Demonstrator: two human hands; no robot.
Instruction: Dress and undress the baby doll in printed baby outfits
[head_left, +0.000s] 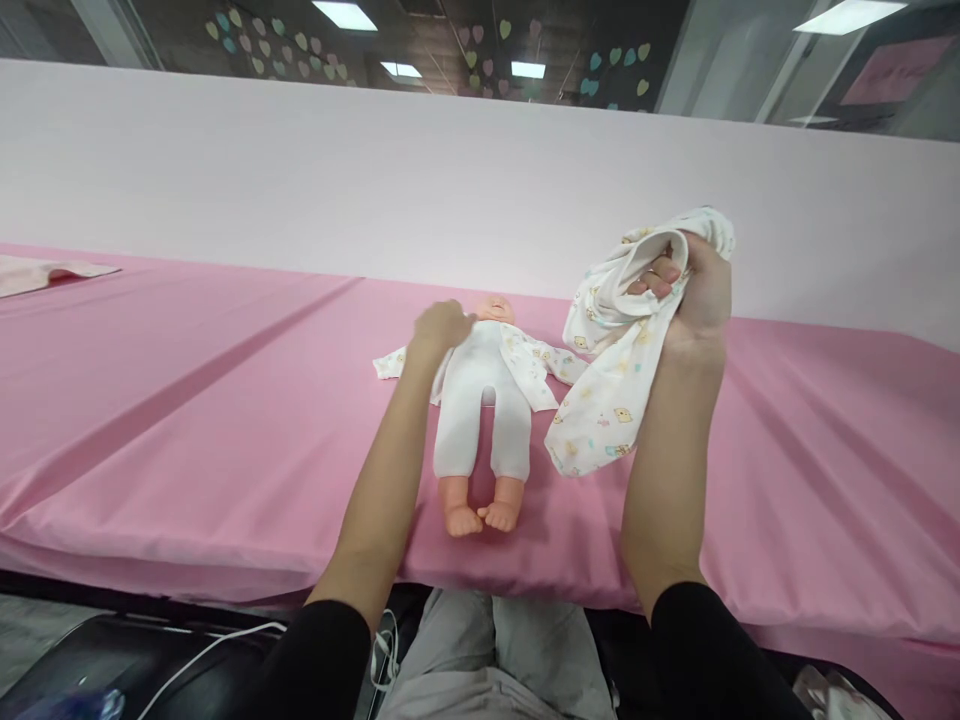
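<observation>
A baby doll (486,360) with a white cloth body lies on its back, head away from me and bare feet toward me. Under it a white printed baby jacket (529,362) is spread open, its sleeves out to both sides. My left hand (442,325) is at the doll's shoulder on the left, beside its neck; its fingers are mostly hidden and slightly blurred. To the right of the doll, my right hand (694,290) is raised and closed around a bunched white printed baby garment (607,390). One long end of that garment hangs down toward the doll.
A pink sheet (225,400) covers the table. At the far left lies a folded pale pink cloth (45,272). A white partition (375,180) stands behind the table. Below the front edge are a black chair (150,665) and a white cable (206,650).
</observation>
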